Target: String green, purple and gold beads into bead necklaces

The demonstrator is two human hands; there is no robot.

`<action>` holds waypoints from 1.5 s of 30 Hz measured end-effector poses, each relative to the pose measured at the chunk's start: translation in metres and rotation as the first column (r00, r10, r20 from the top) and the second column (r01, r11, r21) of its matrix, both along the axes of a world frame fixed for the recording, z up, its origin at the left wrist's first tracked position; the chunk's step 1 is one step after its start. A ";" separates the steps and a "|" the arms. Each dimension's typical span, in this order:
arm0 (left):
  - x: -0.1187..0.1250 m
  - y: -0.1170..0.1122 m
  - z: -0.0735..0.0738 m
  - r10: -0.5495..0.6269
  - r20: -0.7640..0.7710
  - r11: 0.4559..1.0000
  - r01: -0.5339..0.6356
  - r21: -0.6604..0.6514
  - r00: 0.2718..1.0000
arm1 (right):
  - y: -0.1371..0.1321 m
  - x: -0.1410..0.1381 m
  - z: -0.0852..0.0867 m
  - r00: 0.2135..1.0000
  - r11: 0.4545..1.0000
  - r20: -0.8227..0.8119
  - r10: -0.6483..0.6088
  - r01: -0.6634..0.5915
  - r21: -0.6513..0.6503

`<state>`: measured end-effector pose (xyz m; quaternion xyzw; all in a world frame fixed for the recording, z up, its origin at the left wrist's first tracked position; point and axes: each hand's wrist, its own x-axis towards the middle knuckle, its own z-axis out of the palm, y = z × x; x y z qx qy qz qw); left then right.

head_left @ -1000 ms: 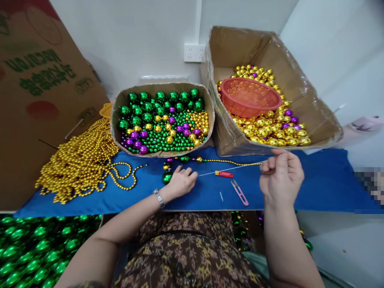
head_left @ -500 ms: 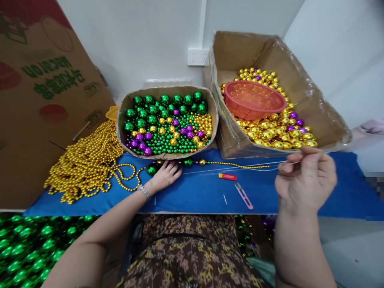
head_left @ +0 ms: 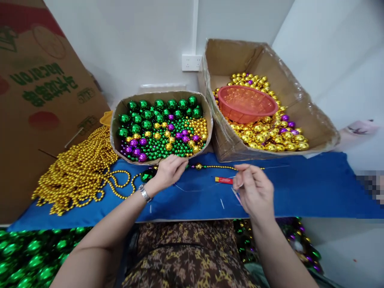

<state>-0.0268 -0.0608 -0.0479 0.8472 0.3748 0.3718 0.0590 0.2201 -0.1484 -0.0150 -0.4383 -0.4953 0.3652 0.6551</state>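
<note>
My left hand point(head_left: 171, 172), a metal watch point(head_left: 144, 193) at its wrist, is by the front edge of a cardboard box point(head_left: 162, 95) of green, gold and purple beads. Its fingers are curled together; what they hold is hidden. My right hand point(head_left: 255, 188) pinches a thin clear thread point(head_left: 192, 191), which hangs in a slack curve toward my left hand. Behind both hands lies a bead strand point(head_left: 220, 167) with small gold beads and a larger gold one. A big green bead point(head_left: 147, 176) is left of my left hand. A red lighter point(head_left: 224, 180) lies left of my right fingers.
Gold bead strings point(head_left: 78, 172) are heaped at the left. A bigger cardboard box point(head_left: 231, 60) at the right holds gold beads and a red plastic basket point(head_left: 247, 104). Pink snips point(head_left: 236, 196) are partly behind my right hand on the blue cloth point(head_left: 306, 196).
My right hand has come left and inward, and the thread, taut before, now hangs slack. My left hand has lifted off the strand, its spread fingers now curled. The view has shifted slightly.
</note>
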 end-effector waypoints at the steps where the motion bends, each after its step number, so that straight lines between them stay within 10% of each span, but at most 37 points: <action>1: 0.005 0.009 0.007 0.031 0.073 0.999 -0.028 -0.043 0.997 | 0.000 -0.002 -0.008 0.999 0.999 0.025 0.026 -0.025 -0.032; 10: 0.046 0.007 0.020 -0.007 0.420 0.737 0.289 -0.611 0.907 | 0.024 -0.016 -0.032 0.996 0.989 -0.050 0.073 -0.078 -0.122; 26: 0.062 -0.033 0.001 -0.121 0.334 0.863 0.266 -0.430 0.935 | 0.033 -0.024 -0.028 0.982 0.996 0.185 0.050 -0.036 -0.076; 31: 0.044 0.014 0.032 -0.118 0.250 0.904 0.208 -0.372 0.961 | 0.028 -0.017 -0.038 0.973 0.998 0.232 -0.001 0.016 -0.062; 35: 0.029 0.088 0.048 0.100 0.035 0.954 -0.086 -0.288 0.994 | 0.022 -0.013 -0.046 0.948 0.998 0.319 0.007 0.015 -0.066; 39: 0.017 0.162 0.056 0.375 -0.226 0.887 -0.419 -0.195 0.899 | 0.016 -0.010 -0.050 0.921 0.996 0.390 0.015 0.023 -0.091; 45: 0.013 0.216 0.048 0.397 -0.514 0.851 -0.514 -0.104 0.761 | 0.012 -0.004 -0.056 0.911 0.985 0.412 0.006 0.066 -0.160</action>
